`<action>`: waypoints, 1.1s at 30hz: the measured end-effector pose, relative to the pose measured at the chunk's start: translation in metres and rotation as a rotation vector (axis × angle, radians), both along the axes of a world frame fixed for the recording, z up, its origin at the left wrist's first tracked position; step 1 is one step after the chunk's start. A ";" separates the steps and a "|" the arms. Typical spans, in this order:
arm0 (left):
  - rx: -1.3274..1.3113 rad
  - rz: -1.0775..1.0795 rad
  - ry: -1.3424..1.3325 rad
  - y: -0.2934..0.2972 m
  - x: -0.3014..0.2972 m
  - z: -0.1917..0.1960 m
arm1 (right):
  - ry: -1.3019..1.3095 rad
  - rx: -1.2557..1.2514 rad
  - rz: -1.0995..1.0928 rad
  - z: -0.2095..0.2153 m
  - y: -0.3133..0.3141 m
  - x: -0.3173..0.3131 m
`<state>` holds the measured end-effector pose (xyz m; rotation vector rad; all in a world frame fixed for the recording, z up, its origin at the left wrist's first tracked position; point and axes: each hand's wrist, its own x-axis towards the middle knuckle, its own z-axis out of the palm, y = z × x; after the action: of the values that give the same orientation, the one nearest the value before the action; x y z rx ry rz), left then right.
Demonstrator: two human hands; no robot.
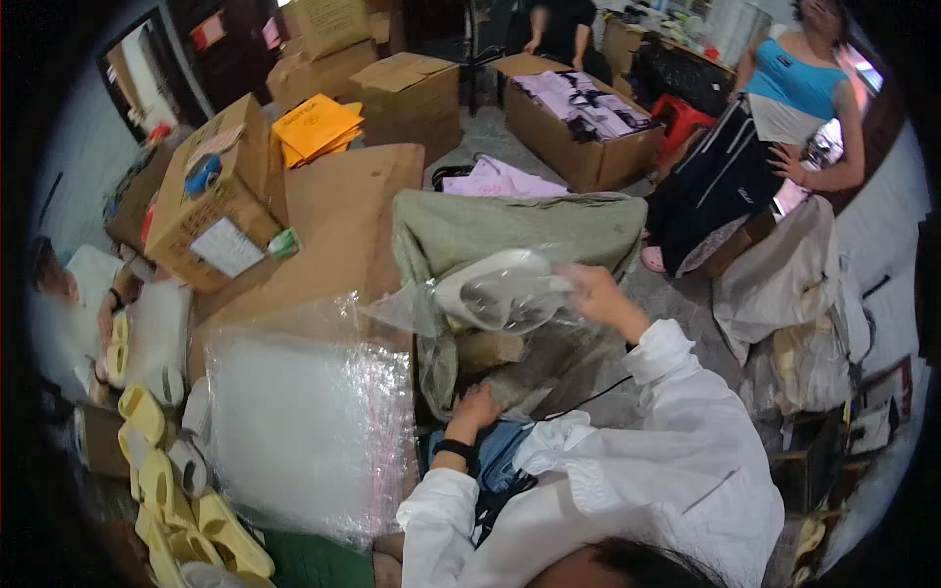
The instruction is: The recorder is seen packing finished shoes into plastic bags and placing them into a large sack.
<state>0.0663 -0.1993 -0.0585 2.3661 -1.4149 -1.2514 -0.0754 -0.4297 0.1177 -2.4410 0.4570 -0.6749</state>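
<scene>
My right hand [598,296] is closed on the end of a clear plastic bag with white slippers [534,269] inside. The bagged slippers hang over the mouth of a green woven sack [529,223]. My left hand [477,405] is low at the sack's near edge, its fingers closed on the rim. Inside the sack, a tan item [488,348] shows in part; the rest of the contents is hidden. To the left of the sack lies a stack of clear plastic bags [304,431] on a cardboard-covered surface.
Yellow slippers [157,480] are piled at the lower left. A cardboard box [211,206] stands beyond, near orange packets [319,127]. An open carton [578,147] holds lilac packages. One person [804,98] stands at the right; others are at the left and back. A pale sack [784,279] leans at the right.
</scene>
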 end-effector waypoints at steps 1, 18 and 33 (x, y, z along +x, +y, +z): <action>0.076 -0.033 0.051 0.006 0.000 -0.008 | -0.038 0.004 0.038 -0.003 0.002 0.001; -0.408 -0.461 0.040 0.005 -0.057 0.067 | -0.073 0.497 -0.265 -0.025 0.031 0.030; -0.352 -0.426 -0.127 0.020 -0.070 0.076 | 0.237 1.221 -0.128 -0.033 0.017 0.010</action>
<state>-0.0036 -0.1790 0.0172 2.0014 -2.0624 -0.8357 -0.0650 -0.4130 0.0847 -1.3206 0.8151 -0.0504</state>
